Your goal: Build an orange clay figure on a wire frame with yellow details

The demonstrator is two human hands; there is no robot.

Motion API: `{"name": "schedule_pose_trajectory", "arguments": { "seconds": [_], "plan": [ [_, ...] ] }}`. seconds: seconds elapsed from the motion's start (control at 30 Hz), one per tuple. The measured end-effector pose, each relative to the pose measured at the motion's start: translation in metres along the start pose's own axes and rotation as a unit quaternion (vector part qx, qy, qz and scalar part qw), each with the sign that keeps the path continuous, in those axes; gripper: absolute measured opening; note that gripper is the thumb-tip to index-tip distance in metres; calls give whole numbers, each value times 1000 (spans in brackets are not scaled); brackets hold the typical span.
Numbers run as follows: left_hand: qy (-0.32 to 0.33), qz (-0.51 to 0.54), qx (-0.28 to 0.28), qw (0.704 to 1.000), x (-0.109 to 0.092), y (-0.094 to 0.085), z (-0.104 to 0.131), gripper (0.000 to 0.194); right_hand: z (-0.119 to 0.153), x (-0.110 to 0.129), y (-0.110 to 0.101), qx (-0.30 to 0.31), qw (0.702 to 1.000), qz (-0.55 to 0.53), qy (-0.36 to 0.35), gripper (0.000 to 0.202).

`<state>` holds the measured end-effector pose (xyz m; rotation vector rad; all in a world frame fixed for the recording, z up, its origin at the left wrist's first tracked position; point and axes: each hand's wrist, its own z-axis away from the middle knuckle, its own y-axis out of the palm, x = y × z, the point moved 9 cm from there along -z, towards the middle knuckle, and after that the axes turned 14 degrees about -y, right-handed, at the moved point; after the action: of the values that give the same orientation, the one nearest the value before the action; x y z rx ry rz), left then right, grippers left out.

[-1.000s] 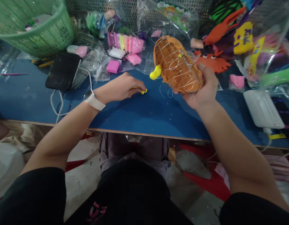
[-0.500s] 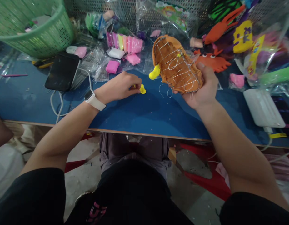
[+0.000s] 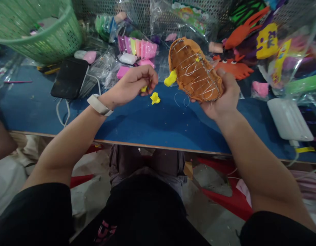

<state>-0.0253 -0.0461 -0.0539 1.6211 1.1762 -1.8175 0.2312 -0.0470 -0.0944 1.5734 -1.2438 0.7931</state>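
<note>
My right hand (image 3: 221, 95) grips an orange-brown clay shell (image 3: 195, 70), tilted above the table, its hollow side crossed by thin wires. A yellow clay lump (image 3: 170, 78) sticks to the shell's left edge, and a tiny yellow bit lies among the wires. My left hand (image 3: 141, 80) has its fingers curled round a small yellow clay piece (image 3: 143, 89). Just below those fingers, a separate ragged yellow scrap (image 3: 155, 98) rests on the blue table (image 3: 158, 123). A loose thin wire loop hangs by the shell's lower left.
A green basket (image 3: 42, 42) stands at the back left, near a black phone (image 3: 70, 78) with a white cable. Bagged colored clay (image 3: 139, 48) lies behind my hands. An orange crab figure (image 3: 233, 68) and a white power bank (image 3: 289, 119) are at the right.
My left hand has lifted off the yellow scrap and rotated, leaving it on the table. The shell in my right hand has barely moved.
</note>
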Motion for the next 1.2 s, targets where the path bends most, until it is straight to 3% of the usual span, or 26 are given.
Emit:
{"name": "schedule_pose_trajectory", "arguments": {
  "seconds": [0.17,0.33,0.4,0.53,0.77,0.87,0.97,1.2],
  "plan": [
    [-11,-5,-50,999,-9,-4,5,46,2,2,2,24,1000,4,6,58],
    [50,19,-74,996,-17,-4,5,68,7,4,5,26,999,24,12,54],
    [53,39,-95,993,-15,-10,4,63,7,4,6,16,1000,24,5,52],
    [24,35,-44,998,-6,-7,1,13,3,-2,4,2,1000,15,-13,53],
    [33,-34,123,991,-13,18,14,26,-2,-9,-2,24,999,2,-22,51],
    [16,-157,103,982,-9,16,16,31,-2,-9,-4,7,1000,8,-19,51],
    [57,-258,78,961,-12,15,16,35,-3,-10,-4,5,1000,11,-25,51],
    [66,-299,128,943,0,36,15,25,-9,-13,-13,36,998,32,-46,49]
  ]
}}
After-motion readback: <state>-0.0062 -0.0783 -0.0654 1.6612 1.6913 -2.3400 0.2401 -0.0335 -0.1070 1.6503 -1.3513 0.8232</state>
